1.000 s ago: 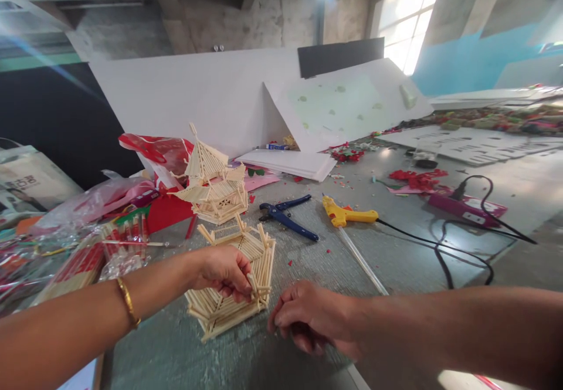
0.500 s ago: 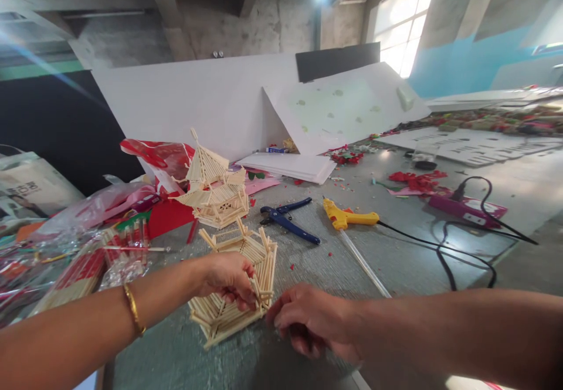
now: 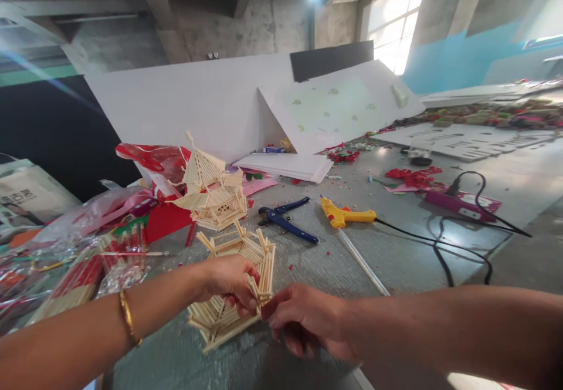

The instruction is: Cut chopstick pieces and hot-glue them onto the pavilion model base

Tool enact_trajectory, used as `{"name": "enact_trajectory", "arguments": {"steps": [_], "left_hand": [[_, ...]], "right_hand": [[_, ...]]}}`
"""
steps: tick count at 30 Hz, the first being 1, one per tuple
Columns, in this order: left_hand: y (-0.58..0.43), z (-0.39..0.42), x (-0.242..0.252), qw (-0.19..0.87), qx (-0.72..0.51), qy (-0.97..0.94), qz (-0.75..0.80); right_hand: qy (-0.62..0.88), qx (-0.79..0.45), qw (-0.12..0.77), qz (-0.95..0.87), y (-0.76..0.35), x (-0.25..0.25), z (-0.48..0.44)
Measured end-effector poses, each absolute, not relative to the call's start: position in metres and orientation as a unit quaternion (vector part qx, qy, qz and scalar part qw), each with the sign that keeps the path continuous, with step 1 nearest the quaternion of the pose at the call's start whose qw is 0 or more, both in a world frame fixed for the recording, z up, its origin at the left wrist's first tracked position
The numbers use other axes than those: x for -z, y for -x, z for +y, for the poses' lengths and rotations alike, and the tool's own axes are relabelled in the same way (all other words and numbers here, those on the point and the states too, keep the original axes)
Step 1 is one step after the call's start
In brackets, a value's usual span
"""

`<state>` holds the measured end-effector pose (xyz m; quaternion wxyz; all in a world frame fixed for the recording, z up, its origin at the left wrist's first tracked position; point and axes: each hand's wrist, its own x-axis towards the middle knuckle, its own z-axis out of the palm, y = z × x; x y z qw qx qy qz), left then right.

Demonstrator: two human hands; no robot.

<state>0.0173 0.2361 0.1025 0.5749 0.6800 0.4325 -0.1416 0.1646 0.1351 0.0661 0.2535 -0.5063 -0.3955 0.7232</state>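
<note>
pinching hexagonal stick frame [image 3: 229, 296] w/ left hand [image 3: 229, 281], right hand [image 3: 303, 319] fingertips closed at its edge

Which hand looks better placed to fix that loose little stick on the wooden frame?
Probably the right hand: its fingertips meet the short stick at the stick frame. The left hand is already gripping the frame, steadying it.

Craft workshop, bare concrete walls, glue gun [image 3: 345, 216], pliers [image 3: 285, 218], stick models [image 3: 214, 193] on worktable [image 3: 396, 249]
</note>
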Motion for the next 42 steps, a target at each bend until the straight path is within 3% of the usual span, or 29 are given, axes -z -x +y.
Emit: {"name": "enact_trajectory", "arguments": {"steps": [42], "left_hand": [[-0.02, 0.225, -0.103, 0.535, 0.107, -0.666, 0.509]], "right_hand": [[0.502, -0.746, 0.267, -0.346, -0.166, -0.061, 0.136]]}}
